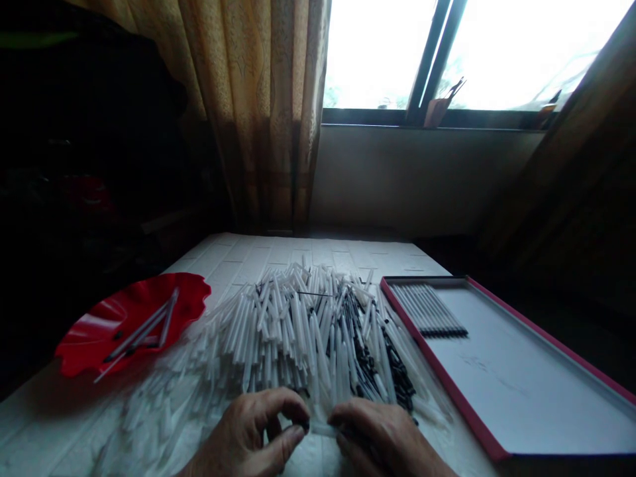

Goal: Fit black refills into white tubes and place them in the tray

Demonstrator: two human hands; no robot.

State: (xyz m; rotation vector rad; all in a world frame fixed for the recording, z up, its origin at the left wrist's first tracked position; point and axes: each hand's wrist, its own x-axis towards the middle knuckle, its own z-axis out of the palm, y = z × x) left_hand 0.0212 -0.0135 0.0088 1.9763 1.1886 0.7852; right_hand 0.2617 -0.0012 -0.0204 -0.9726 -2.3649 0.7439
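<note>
At the near edge of the table, my left hand (263,430) pinches a small black piece, apparently a pen's end plug or tip, between thumb and forefinger. My right hand (380,434) grips a translucent pen barrel (322,429), which spans the gap between both hands and meets the black piece. Whether the two are joined, I cannot tell. Just beyond my hands lies a big heap of whitish pen barrels (283,324). Black pen parts (397,371) are mixed in on the heap's right side.
A red scalloped dish (94,324) on the left holds a few pen parts. On the right lies a shallow red-edged box (489,391) with a neat row of black-ended pens (430,310) inside. Behind the table (238,252) are a curtain (263,112) and a window.
</note>
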